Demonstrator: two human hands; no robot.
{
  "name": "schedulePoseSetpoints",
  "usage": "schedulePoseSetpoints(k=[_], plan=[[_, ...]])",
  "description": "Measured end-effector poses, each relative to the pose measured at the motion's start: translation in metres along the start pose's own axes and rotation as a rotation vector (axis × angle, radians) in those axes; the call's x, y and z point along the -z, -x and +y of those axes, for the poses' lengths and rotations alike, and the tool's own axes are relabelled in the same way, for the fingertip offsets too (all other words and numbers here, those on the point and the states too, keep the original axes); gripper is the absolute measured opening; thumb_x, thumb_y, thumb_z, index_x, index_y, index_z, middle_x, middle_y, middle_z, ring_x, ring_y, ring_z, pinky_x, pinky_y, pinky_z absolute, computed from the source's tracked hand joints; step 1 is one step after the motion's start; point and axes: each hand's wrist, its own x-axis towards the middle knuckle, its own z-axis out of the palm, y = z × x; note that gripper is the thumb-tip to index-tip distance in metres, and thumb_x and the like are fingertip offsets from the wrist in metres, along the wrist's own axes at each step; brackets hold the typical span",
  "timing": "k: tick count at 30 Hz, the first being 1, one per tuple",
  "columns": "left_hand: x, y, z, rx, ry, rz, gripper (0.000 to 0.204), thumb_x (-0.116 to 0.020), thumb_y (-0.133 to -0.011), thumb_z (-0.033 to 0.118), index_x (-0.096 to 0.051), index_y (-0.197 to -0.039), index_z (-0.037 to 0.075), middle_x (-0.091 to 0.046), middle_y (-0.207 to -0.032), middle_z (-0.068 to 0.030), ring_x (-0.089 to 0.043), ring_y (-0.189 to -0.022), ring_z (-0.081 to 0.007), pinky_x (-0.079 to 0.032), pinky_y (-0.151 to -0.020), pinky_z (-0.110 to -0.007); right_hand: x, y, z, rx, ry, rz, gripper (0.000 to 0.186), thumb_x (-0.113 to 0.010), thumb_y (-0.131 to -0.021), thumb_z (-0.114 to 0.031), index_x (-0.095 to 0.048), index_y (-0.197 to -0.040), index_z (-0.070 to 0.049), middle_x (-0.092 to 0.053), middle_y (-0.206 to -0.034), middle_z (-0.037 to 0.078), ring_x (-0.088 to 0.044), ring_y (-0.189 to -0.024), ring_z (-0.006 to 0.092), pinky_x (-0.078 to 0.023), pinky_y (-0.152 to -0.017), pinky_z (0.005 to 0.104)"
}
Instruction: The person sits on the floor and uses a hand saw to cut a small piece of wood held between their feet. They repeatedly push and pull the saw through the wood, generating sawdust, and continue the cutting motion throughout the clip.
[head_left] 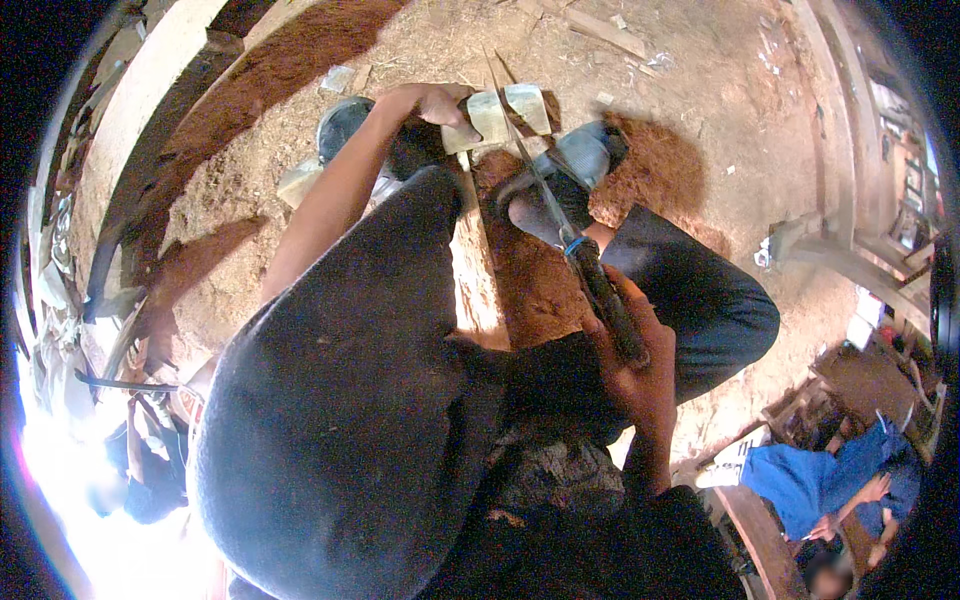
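Note:
A thin saw (548,200) with a dark handle and a blue band at the blade's base is in my right hand (642,335), the fingers wrapped round the handle. Its narrow blade runs forward and crosses a pale wooden block (525,108) near the block's middle; how deep it sits there I cannot tell. My left hand (442,108) grips the left end of that block. Under the block, a long pale strip of wood (478,265) stretches back between my legs. My two shoed feet (583,155) are on either side of the block.
Sawdust and wood scraps cover the brown dirt floor (690,70). A large curved timber (150,110) lies at the left, and a long beam (835,100) at the right. At the lower right sits another person in blue clothing (815,485); bright light glares at the lower left.

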Motion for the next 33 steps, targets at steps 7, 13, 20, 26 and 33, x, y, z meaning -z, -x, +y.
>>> schedulePoseSetpoints(k=[7, 13, 20, 26, 33], plan=[[-0.025, 0.021, 0.037, 0.235, -0.412, 0.684, 0.080, -0.082, -0.065, 0.047, -0.046, -0.123, 0.005, -0.055, -0.121, -0.0198, -0.053, -0.115, -0.0406, -0.044, -0.097, -0.051, -0.037, -0.029, 0.079, 0.218, 0.153, 0.073, 0.047, -0.060, -0.092, -0.011, -0.045, -0.135, 0.000, -0.066, -0.105, 0.014, -0.064, -0.094, 0.0196, -0.049, -0.083, 0.0298], [-0.044, 0.033, 0.049, 0.229, -0.541, 0.712, 0.080, -0.080, -0.069, 0.043, -0.039, -0.126, 0.004, -0.052, -0.120, -0.0193, -0.051, -0.117, -0.0370, -0.046, -0.090, -0.054, -0.049, -0.041, 0.089, 0.318, 0.083, 0.075, 0.048, -0.059, -0.092, -0.012, -0.044, -0.134, 0.004, -0.058, -0.123, 0.018, -0.060, -0.109, 0.0253, -0.045, -0.095, 0.0344], [-0.021, 0.013, 0.021, 0.275, -0.421, 0.521, 0.079, -0.080, -0.068, 0.035, -0.036, -0.126, 0.005, -0.050, -0.125, -0.0218, -0.047, -0.120, -0.0409, -0.042, -0.095, -0.057, -0.020, -0.025, 0.093, 0.312, 0.170, 0.040, 0.048, -0.063, -0.088, -0.017, -0.052, -0.131, 0.001, -0.067, -0.111, 0.016, -0.066, -0.096, 0.0221, -0.050, -0.087, 0.0322], [-0.020, 0.006, 0.010, 0.290, -0.349, 0.527, 0.092, -0.080, -0.063, 0.048, -0.034, -0.131, 0.006, -0.048, -0.130, -0.0239, -0.041, -0.127, -0.0430, -0.038, -0.099, -0.061, 0.009, -0.022, 0.109, 0.256, 0.052, 0.167, 0.048, -0.062, -0.090, -0.017, -0.052, -0.133, 0.000, -0.067, -0.108, 0.011, -0.062, -0.085, 0.0135, -0.050, -0.075, 0.0270], [-0.021, 0.010, 0.018, 0.243, -0.313, 0.587, 0.088, -0.081, -0.063, 0.049, -0.038, -0.127, 0.005, -0.047, -0.129, -0.0235, -0.042, -0.125, -0.0437, -0.037, -0.100, -0.060, -0.020, -0.077, 0.120, 0.377, -0.045, 0.206, 0.046, -0.060, -0.093, -0.016, -0.049, -0.134, 0.001, -0.065, -0.110, 0.010, -0.060, -0.092, 0.0152, -0.049, -0.081, 0.0273]])
